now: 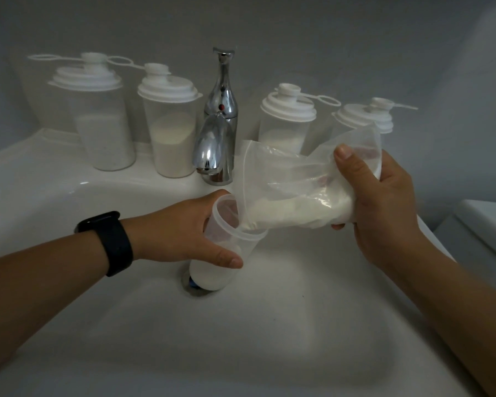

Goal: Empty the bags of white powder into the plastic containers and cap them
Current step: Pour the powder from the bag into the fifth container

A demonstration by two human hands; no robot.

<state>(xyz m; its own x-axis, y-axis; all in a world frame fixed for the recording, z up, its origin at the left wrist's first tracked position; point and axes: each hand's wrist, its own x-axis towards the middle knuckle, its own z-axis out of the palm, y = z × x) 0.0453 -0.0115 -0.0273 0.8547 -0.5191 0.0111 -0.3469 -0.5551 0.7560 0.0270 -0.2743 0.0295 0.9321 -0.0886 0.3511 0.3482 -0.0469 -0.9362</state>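
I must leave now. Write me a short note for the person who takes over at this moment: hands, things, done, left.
Left hand grips the open container, tilted over the sink drain, partly filled.
Right hand holds the bag, its mouth in the container's rim; powder remains in the bag.
Done: four capped containers stand behind the sink, two on each side of the tap; at least three hold powder.
Left: finish pouring, then cap this container. Its lid is not in view.
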